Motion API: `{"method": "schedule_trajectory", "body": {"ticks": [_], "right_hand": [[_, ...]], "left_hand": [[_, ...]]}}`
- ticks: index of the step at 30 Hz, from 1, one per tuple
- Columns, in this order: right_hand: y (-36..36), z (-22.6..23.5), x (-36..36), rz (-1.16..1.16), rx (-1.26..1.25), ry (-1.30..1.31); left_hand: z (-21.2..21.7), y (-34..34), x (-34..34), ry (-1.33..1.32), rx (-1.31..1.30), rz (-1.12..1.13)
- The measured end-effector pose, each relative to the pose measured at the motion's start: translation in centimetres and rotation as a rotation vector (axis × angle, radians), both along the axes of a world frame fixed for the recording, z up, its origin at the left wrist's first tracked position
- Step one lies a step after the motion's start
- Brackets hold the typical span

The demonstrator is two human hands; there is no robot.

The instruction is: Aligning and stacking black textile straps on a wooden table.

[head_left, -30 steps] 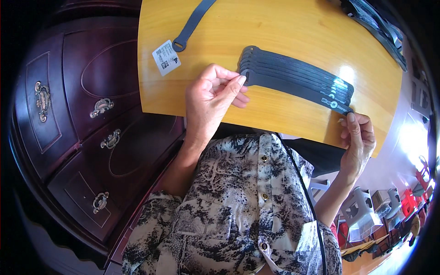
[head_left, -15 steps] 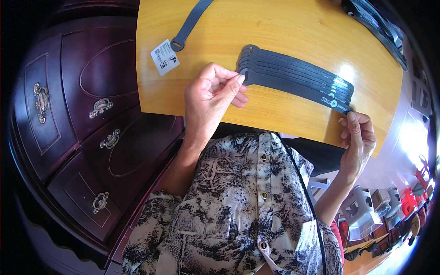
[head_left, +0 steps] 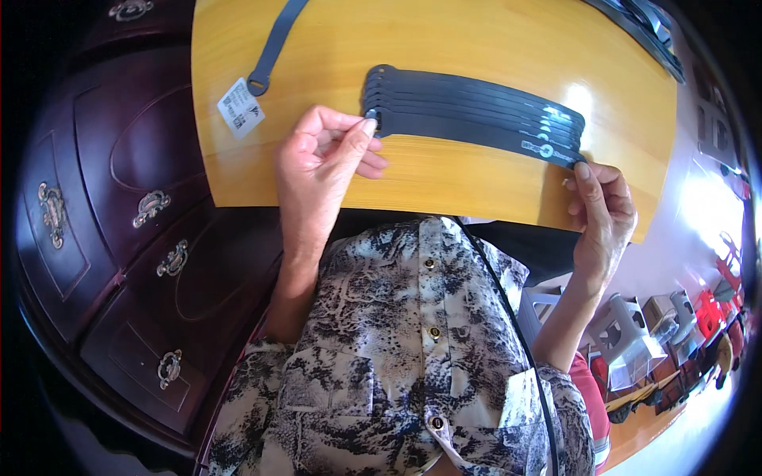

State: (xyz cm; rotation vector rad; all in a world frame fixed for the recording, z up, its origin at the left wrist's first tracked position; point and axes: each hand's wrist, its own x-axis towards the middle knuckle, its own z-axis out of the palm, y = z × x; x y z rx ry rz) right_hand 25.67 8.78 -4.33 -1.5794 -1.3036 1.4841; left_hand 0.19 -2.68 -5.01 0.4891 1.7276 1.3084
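Several dark grey storage straps (head_left: 468,95) lie on the yellow wooden table (head_left: 317,178), overlapping like a fan with their slotted ends at the left. The nearest strap (head_left: 476,136) has pale printing near its right end. My left hand (head_left: 321,151) pinches its slotted end between thumb and forefinger, other fingers curled. At the opposite end my right hand (head_left: 605,202) closes thumb and fingers on the strap's tip. Whether this strap touches the table along its length, I cannot tell.
A single grey strap (head_left: 274,47) and a white printed label (head_left: 240,107) lie at the table's far left. Dark packaging (head_left: 643,36) sits at the far right corner. A dark red drawer cabinet (head_left: 111,182) stands left; grey stools (head_left: 623,329) stand on the right.
The view has shifted, so the table, straps and hands all appear further left and a little higher. Both hands keep their hold on the same strap, with its place by the stack nearly unchanged.
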Motion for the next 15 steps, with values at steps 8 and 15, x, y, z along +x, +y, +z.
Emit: {"method": "schedule_trajectory", "body": {"ticks": [8, 15], "right_hand": [[0.04, 0.07, 0.0, 0.009, -0.015, -0.004], [0.15, 0.39, -0.25, 0.002, -0.043, 0.011]], "left_hand": [[0.12, -0.01, 0.21, 0.072, -0.021, -0.009], [0.39, 0.29, 0.47, 0.127, -0.03, -0.003]]}}
